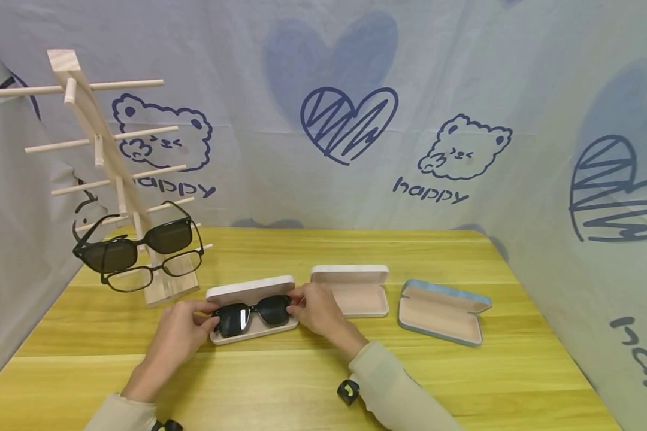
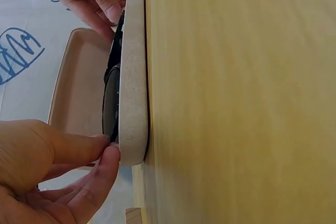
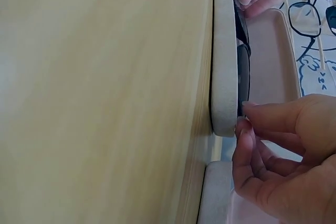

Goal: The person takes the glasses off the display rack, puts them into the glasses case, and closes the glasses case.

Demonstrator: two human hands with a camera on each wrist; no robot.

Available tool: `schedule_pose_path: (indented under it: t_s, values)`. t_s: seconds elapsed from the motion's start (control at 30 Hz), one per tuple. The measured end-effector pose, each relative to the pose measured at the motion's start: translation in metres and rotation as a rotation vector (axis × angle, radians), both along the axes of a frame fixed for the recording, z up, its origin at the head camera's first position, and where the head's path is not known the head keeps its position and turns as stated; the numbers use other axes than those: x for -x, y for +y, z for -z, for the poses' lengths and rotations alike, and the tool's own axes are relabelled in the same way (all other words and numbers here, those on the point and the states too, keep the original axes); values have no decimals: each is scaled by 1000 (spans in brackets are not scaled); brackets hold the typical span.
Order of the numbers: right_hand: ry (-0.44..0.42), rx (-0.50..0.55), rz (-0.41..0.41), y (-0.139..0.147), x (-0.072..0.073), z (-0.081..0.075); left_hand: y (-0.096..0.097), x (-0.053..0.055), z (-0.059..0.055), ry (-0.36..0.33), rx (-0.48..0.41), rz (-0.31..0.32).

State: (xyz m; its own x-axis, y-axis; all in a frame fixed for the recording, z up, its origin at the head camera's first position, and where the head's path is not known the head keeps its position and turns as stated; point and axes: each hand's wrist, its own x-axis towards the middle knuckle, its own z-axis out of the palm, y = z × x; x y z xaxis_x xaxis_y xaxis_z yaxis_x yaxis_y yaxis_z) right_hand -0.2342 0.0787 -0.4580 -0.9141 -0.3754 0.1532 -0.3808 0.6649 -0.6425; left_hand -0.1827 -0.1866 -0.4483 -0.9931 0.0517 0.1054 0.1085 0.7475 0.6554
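Black sunglasses point(image 1: 274, 311) lie low in an open white glasses case point(image 1: 250, 290), lenses toward me. At their left end my left hand point(image 1: 179, 332) pinches the frame between thumb and fingers. My right hand point(image 1: 319, 311) pinches the opposite end the same way. From the side, in the left wrist view, the sunglasses point(image 2: 111, 95) rise slightly above the rim of the case point(image 2: 134, 77), the left thumb and fingers at their near corner. The right wrist view has the right hand point(image 3: 291, 150) at the other corner, fingertips beside the case wall point(image 3: 224, 61).
Just right of the hands stands a second open white case point(image 1: 358, 299), then an open blue case point(image 1: 442, 323). A wooden display rack point(image 1: 108, 137) on the left carries black sunglasses point(image 1: 169, 237) and thin-framed glasses point(image 1: 137, 279). Printed cloth point(image 1: 264, 179) hangs behind the table point(image 1: 280, 389).
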Motion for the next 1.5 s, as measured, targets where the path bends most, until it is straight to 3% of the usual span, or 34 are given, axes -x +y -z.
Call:
schedule_pose_path:
  t_s: [0.77,1.5]
  values:
    - [-28,10,-2,1,0,-1,1,3,4,72,42,20]
    - [-97,39,-16,4,1,-2,-4,1,0,35,21,12]
